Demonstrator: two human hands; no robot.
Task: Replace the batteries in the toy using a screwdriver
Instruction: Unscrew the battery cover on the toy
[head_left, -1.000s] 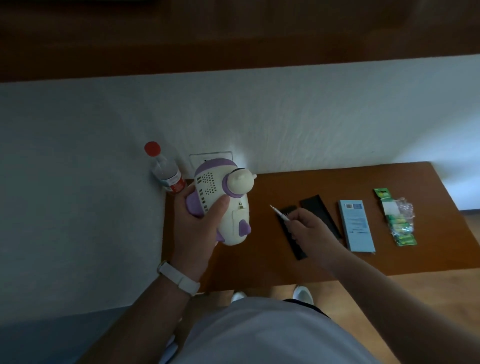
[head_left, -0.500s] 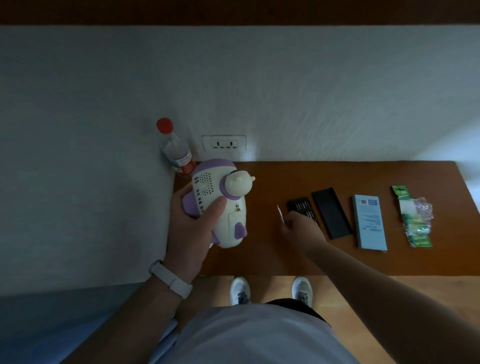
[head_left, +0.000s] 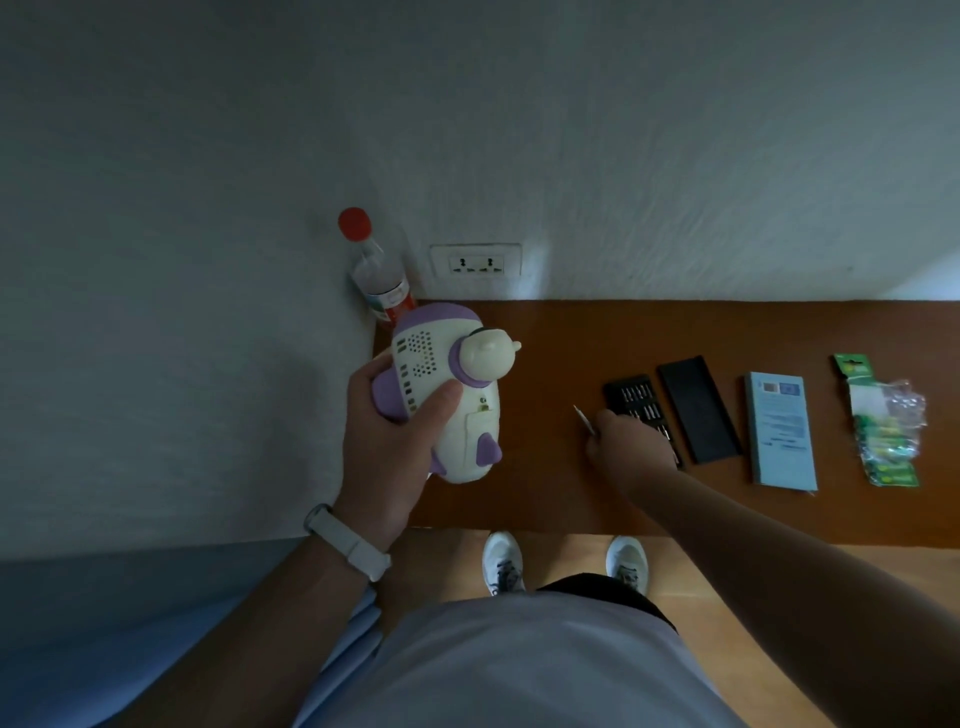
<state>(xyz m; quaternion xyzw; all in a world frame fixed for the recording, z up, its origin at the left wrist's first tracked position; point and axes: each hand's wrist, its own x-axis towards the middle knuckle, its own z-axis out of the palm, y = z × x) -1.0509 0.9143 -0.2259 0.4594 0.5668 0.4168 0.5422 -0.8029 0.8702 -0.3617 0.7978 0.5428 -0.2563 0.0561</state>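
The toy (head_left: 452, 400), cream with a purple cap, purple fins and a small rectangular hatch (head_left: 470, 431), is gripped in the left hand (head_left: 387, 441), thumb laid across its perforated panel, above the table's (head_left: 545, 364) left end. Right of it, the right hand (head_left: 631, 444) pinches a thin screwdriver (head_left: 584, 420), tip slanting up-left, knuckles over the bit tray (head_left: 631, 397). Farther right lies a green battery pack (head_left: 883, 431).

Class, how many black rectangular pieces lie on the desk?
2. The bit tray lies partly under the right hand; the lid, plain black, lies just right of it. Nothing else black shows there, though the arm may hide something.
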